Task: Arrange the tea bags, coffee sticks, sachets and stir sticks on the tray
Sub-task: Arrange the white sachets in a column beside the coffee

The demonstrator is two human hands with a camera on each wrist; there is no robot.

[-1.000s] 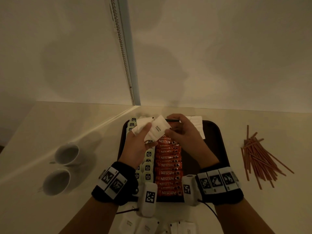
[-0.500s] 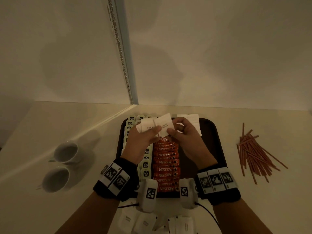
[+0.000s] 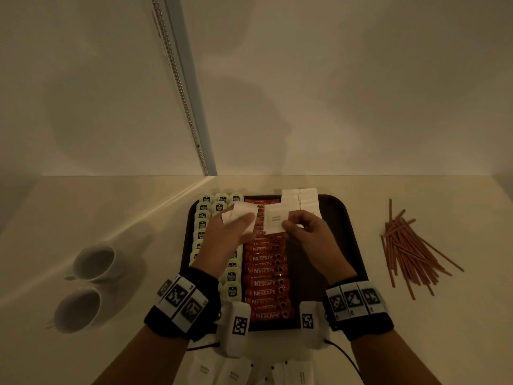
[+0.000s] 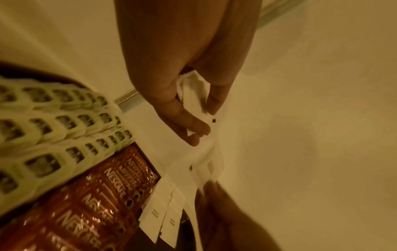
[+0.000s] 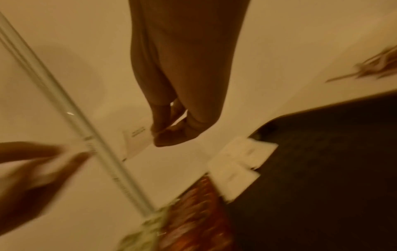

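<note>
A dark tray (image 3: 348, 234) holds rows of pale green tea bags (image 3: 202, 216) on the left and red Nescafe coffee sticks (image 3: 266, 282) down the middle. A few white sachets (image 3: 301, 198) lie at its far edge. My left hand (image 3: 238, 222) grips a small stack of white sachets (image 4: 194, 95) above the tray. My right hand (image 3: 290, 225) pinches a single white sachet (image 3: 273, 219) just to the right of that stack (image 5: 137, 141). Brown stir sticks (image 3: 410, 251) lie in a loose pile on the table right of the tray.
Two white cups (image 3: 88, 284) lie on the table to the left. More white sachets (image 3: 249, 370) lie on the table at the near edge, below my wrists. A wall with a vertical rail (image 3: 183, 87) rises behind the table.
My right hand has drawn one sachet off the stack and moved it slightly right. The two hands now stand a little apart above the tray.
</note>
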